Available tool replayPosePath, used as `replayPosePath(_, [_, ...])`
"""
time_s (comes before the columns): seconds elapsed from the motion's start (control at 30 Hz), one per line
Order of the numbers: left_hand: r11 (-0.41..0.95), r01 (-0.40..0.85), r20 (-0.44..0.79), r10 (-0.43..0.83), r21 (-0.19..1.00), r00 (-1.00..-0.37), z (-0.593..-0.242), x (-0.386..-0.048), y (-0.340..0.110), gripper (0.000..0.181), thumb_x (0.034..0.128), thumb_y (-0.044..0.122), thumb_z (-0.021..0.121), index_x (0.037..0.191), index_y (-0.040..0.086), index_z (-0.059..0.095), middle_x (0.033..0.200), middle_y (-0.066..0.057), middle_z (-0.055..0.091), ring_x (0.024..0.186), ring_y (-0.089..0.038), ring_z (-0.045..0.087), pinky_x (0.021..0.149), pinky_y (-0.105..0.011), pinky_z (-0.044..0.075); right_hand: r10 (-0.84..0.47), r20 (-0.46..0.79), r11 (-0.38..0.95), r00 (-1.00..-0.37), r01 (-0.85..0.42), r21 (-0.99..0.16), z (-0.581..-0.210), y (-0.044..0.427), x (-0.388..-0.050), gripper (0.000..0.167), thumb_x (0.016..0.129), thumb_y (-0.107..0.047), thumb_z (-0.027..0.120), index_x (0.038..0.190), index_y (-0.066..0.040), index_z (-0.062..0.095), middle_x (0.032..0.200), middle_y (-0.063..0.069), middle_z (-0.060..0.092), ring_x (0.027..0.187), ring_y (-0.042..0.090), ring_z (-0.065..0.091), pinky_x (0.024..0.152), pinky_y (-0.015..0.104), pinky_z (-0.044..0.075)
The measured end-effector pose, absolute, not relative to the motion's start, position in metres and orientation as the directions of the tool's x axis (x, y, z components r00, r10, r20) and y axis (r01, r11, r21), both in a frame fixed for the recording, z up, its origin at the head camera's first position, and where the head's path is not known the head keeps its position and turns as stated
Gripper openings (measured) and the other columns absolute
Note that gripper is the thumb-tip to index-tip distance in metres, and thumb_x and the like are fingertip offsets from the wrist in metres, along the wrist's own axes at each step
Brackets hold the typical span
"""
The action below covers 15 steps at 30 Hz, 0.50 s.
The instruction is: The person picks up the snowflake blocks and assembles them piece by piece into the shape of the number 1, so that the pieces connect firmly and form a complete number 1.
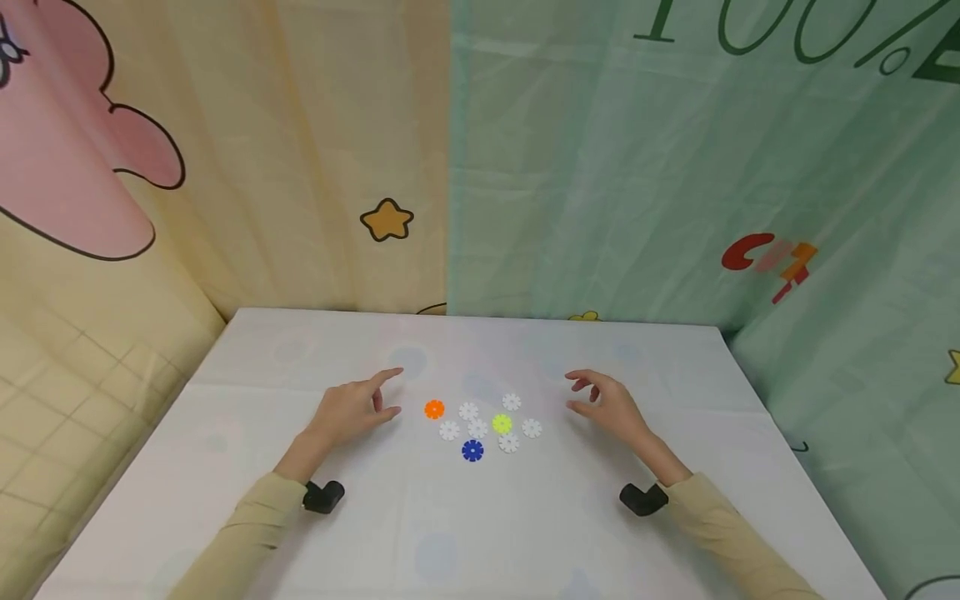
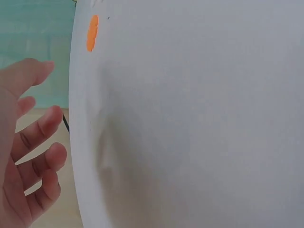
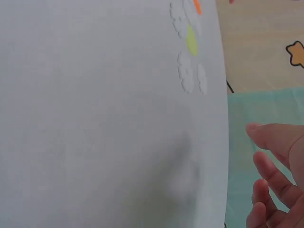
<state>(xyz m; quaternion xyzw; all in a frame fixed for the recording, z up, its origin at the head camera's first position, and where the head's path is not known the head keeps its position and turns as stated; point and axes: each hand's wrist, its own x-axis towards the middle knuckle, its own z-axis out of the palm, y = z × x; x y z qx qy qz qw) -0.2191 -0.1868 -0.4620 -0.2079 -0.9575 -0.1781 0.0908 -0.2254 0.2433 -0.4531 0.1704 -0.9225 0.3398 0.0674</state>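
Several small notched discs lie flat in a loose cluster on the table: an orange disc (image 1: 434, 409), a yellow-green disc (image 1: 502, 424), a blue disc (image 1: 472, 451) and several white discs (image 1: 532, 428). My left hand (image 1: 351, 412) hovers left of the cluster, nearest the orange disc (image 2: 92, 33), thumb and forefinger spread apart with nothing between them. On the other side, my right hand (image 1: 606, 406) is held above the table, its fingers loosely bent and empty. The yellow-green disc (image 3: 191, 41) and white discs (image 3: 185, 73) appear near the far edge in the right wrist view.
A white cloth covers the table (image 1: 420, 533). Behind it hang a cream curtain (image 1: 315, 167) and a green curtain (image 1: 570, 183). Black devices sit at the left wrist (image 1: 324, 497) and the right wrist (image 1: 643, 500).
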Motion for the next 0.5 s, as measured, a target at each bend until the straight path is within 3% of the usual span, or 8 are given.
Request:
replayPosePath(0.23, [0.828,0.387,0.248,0.308,0.405,-0.919,-0.470,-0.222,-0.169,0.042,0.0799,0.034,0.077,0.117,0.019,0.067,0.066,0.012,0.057,0.052,-0.005,0.040,0.050,-0.021,0.032,-0.264,0.185,0.661,-0.947,-0.317,-0.680,-0.458,0.227,-0.221,0.040,0.080,-0.011,0.077,0.117,-0.006,0.063,0.093,0.011,0.069,0.064,0.011,0.046,0.053,0.022,0.039])
replayPosePath(0.5, [0.793,0.184,0.000,0.227,0.580,-0.974,-0.468,-0.225,-0.148,0.036,0.0810,0.029,0.075,0.114,0.017,0.069,0.077,0.007,0.061,0.067,-0.010,0.051,0.062,-0.026,0.038,-0.343,0.052,0.634,-0.938,-0.272,-0.724,-0.464,0.213,-0.224,0.042,0.075,-0.010,0.081,0.113,-0.004,0.065,0.093,0.010,0.067,0.069,0.013,0.052,0.059,0.022,0.044])
